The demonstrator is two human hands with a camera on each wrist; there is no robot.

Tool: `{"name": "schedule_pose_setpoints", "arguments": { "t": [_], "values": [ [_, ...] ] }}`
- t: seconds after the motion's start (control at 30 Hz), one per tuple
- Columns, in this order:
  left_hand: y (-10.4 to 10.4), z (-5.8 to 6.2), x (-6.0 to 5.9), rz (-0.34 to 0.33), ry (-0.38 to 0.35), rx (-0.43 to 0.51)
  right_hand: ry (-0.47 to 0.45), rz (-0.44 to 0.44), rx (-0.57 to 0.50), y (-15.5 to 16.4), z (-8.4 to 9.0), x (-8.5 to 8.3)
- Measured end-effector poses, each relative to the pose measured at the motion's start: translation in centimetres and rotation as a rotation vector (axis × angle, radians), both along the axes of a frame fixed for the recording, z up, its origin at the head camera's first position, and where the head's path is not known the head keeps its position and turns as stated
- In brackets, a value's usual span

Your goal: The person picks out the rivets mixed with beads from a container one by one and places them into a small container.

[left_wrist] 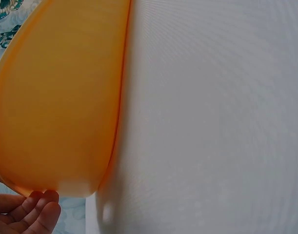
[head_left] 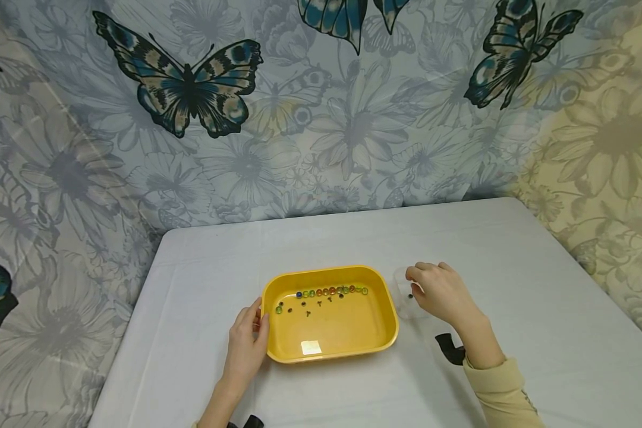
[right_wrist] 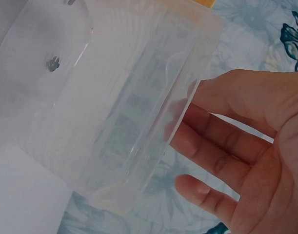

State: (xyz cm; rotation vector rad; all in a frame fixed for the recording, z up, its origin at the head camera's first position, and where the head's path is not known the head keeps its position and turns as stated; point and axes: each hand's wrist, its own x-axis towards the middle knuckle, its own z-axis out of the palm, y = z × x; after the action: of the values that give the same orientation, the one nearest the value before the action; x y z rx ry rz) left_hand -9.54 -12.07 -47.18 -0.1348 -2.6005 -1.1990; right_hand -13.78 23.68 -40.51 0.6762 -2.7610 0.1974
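Hands: left (head_left: 248,339) on yellow tray (head_left: 278,351), right (head_left: 441,294) w/ clear container (right_wrist: 114,122).

The yellow rectangular plastic tray (head_left: 329,345) looks smooth and glossy, with a bright light patch reflected on its floor. The small round glass marbles (head_left: 331,290) inside it are shiny and translucent. The clear plastic container (right_wrist: 119,97) is thin, smooth and slightly cloudy. A matt white cloth covers the table (head_left: 540,285). The butterfly-printed curtain (head_left: 321,107) behind the table's far edge is soft, matt fabric.
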Motion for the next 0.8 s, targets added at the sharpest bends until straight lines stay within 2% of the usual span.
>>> {"name": "schedule_pose_setpoints", "arguments": {
  "t": [0.3,0.8],
  "values": [
    [0.00,0.10,0.02,-0.005,0.005,0.007,0.002,0.003,-0.019,-0.09,0.30,0.10],
    [0.01,0.11,0.01,-0.007,0.037,0.016,0.060,0.032,-0.030,-0.46,0.55,-0.20]
  ]
}}
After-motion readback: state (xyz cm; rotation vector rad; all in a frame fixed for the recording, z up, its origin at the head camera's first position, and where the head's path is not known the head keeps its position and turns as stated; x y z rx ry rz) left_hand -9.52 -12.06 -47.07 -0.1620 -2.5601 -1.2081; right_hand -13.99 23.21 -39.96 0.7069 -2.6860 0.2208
